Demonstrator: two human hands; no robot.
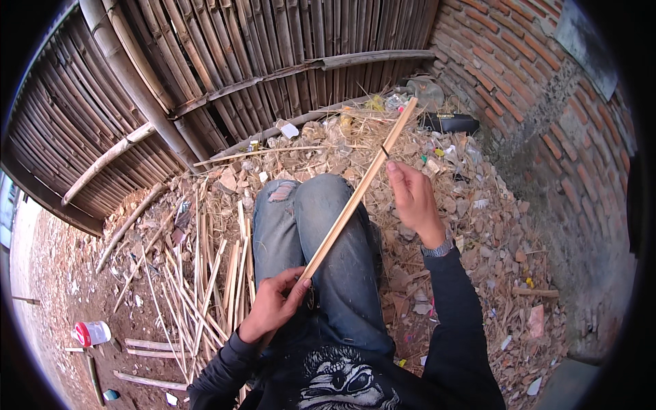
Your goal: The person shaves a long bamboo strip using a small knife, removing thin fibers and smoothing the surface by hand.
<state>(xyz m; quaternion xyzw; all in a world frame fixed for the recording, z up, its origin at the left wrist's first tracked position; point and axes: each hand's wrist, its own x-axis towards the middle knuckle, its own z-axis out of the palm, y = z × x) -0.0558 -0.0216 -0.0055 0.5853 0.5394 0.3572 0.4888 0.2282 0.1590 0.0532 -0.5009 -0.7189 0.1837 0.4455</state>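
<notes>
A long pale bamboo strip (350, 209) slants across my jeans, its far end up and to the right. My left hand (275, 305) pinches it near the lower end, above my lap. My right hand (414, 202) is closed beside the upper part, thumb up. From its fingers a thin dark knife blade (385, 149) reaches across the strip; the handle is hidden in my grip.
Many split bamboo strips (229, 280) lie in a loose pile left of my legs. A red-and-clear plastic tub (93, 333) stands farther left. Rubble and litter cover the ground. A bamboo wall (273, 41) rises ahead, a brick wall (540, 89) at right, near a black case (451, 123).
</notes>
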